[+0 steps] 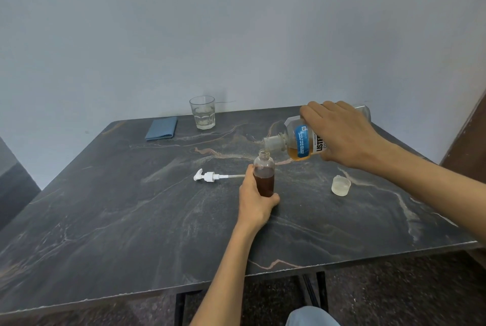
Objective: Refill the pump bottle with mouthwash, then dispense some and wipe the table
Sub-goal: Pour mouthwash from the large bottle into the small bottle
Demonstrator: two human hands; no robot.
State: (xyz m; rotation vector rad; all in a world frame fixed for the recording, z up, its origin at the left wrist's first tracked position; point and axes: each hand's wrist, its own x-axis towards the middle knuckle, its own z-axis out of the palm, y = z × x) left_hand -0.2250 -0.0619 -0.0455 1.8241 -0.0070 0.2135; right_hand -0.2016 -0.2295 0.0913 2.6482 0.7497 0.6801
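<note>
The left hand [253, 201] is closed around the lower part of the small pump bottle [264, 174], thumb up one side and fingers wrapped round the other, holding it upright on the dark marbled worktop [131, 220]. The bottle's neck is open, and brown liquid fills it to roughly the shoulder. Just above and to the right of that neck, the right hand [342, 132] grips the mouthwash bottle [299, 141] from above, fingers curled over its body. It is tipped nearly on its side, uncapped mouth directly over the small bottle's opening, amber liquid pooled along its lower side.

Just left of the left hand, the white pump head [209, 176] lies flat on the worktop, its dip tube pointing towards the hand. Right of the left hand and below the right forearm, the translucent cap [341, 185] sits open end up. Farther off, beyond both hands near the wall, stand a clear glass [202, 112] and, left of it, a folded blue cloth [161, 128].
</note>
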